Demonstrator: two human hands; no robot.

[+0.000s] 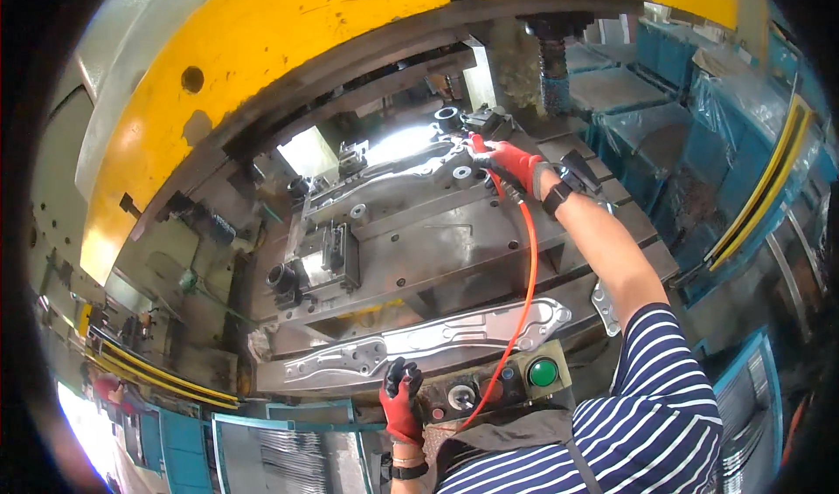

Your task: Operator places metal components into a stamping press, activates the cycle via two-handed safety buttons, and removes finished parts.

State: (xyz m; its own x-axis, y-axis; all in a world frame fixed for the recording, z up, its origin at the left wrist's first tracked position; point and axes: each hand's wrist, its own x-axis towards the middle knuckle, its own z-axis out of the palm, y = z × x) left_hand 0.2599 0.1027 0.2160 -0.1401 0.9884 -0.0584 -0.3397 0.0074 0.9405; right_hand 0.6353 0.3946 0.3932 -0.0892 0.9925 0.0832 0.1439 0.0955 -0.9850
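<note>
Nearest, the gloved left hand [402,404] is raised with its fingers curled; whether that grip is clamped on anything I cannot tell. Just to its right is a control box [562,360] with a green button [543,372]. Right beyond the hand lies a long silver metal part [446,337], its long axis running left to right, the right end slightly farther; whether the fingertips touch it is unclear. An orange-red hose [531,258] passes over this part near its right end, standing between the two hands.

Farther on, a dark metal plate [463,249] carries a small hex key and, at its left, a fixture block [332,258].

At the far right of the plate, the gloved right hand [516,164] has its grip closed on a red tool [477,143] at the hose's end. A second long part [393,179] lies to the left of that grip, its axis slanting from near left to far right, its right end close by the tool; the right hand is clearly the nearer one. A dark upright post [554,66] stands beyond, blue crates [638,145] sit to the right, and a yellow beam [332,13] arches overhead.
</note>
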